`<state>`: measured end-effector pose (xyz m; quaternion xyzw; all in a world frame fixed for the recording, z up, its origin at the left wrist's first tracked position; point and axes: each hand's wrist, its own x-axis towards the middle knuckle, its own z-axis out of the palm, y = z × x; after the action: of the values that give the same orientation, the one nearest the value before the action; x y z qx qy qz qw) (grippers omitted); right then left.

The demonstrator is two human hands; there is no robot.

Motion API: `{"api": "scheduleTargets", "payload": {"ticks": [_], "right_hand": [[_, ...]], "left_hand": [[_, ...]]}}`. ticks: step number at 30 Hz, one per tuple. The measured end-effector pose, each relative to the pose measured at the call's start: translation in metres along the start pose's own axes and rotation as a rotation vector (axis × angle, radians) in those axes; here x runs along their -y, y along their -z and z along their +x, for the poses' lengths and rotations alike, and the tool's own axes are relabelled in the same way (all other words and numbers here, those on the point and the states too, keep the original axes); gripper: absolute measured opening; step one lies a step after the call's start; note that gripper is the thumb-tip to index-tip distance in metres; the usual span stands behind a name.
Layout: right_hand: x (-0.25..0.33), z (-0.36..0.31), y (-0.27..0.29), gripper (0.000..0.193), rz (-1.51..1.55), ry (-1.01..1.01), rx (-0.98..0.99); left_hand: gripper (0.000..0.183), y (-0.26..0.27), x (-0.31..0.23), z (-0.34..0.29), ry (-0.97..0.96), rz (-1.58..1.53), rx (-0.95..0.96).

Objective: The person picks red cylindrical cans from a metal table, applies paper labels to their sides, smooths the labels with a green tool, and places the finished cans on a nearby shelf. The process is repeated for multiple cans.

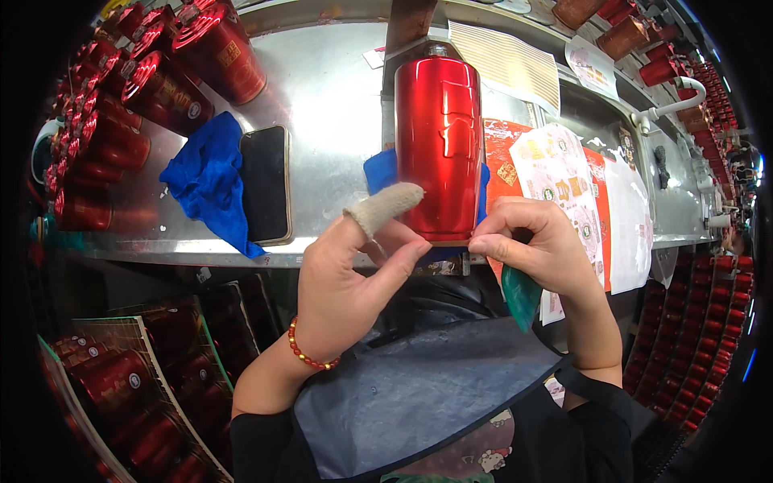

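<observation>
A glossy red bottle (pixel 437 153) with raised markings lies in front of me, its neck away and its base toward me, with blue cloth (pixel 380 171) showing at both sides. My left hand (pixel 346 278) is at its lower left, index finger and thumb apart. A beige fabric finger cot (pixel 386 206) covers the index finger, which rests against the bottle's side, while the thumb tip is by the base. My right hand (pixel 535 241) is closed at the base's right corner, thumb and index finger pressed together. A green pointed scraper-like piece (pixel 520 299) sticks down from its curled fingers.
To the left lie a dark phone (pixel 266 183) and a crumpled blue cloth (pixel 208 181), with several red canisters (pixel 221 52) behind. Sheets of printed decals (pixel 555 173) lie on the right, near a white curved pipe (pixel 676 97). Crates of red canisters (pixel 121 382) stand below left.
</observation>
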<state>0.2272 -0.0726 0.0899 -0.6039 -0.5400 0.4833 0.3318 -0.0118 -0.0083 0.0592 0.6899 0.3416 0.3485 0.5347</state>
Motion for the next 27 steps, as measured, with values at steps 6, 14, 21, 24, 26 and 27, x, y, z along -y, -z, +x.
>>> {"api": "scheduleTargets", "payload": {"ticks": [6, 14, 21, 24, 26, 27], "right_hand": [[-0.001, -0.001, -0.002, 0.017, 0.032, -0.082, -0.064], [-0.009, -0.001, -0.002, 0.017, -0.015, 0.031, -0.079], [-0.006, 0.000, -0.001, 0.015, -0.027, -0.025, -0.072], [-0.008, 0.000, -0.002, 0.015, -0.007, -0.048, -0.066], [-0.010, 0.001, -0.002, 0.016, -0.017, -0.046, -0.060], [-0.011, 0.002, -0.002, 0.016, -0.023, -0.044, -0.055]], "left_hand": [[0.049, -0.002, 0.011, 0.000, 0.049, -0.050, -0.052], [0.050, -0.005, 0.014, 0.002, 0.087, -0.063, -0.073], [0.051, -0.008, 0.020, 0.001, 0.136, -0.143, -0.078], [0.052, -0.008, 0.020, 0.001, 0.155, -0.168, -0.072], [0.052, -0.007, 0.021, 0.001, 0.169, -0.165, -0.069], [0.052, -0.006, 0.021, 0.002, 0.177, -0.163, -0.069]]}}
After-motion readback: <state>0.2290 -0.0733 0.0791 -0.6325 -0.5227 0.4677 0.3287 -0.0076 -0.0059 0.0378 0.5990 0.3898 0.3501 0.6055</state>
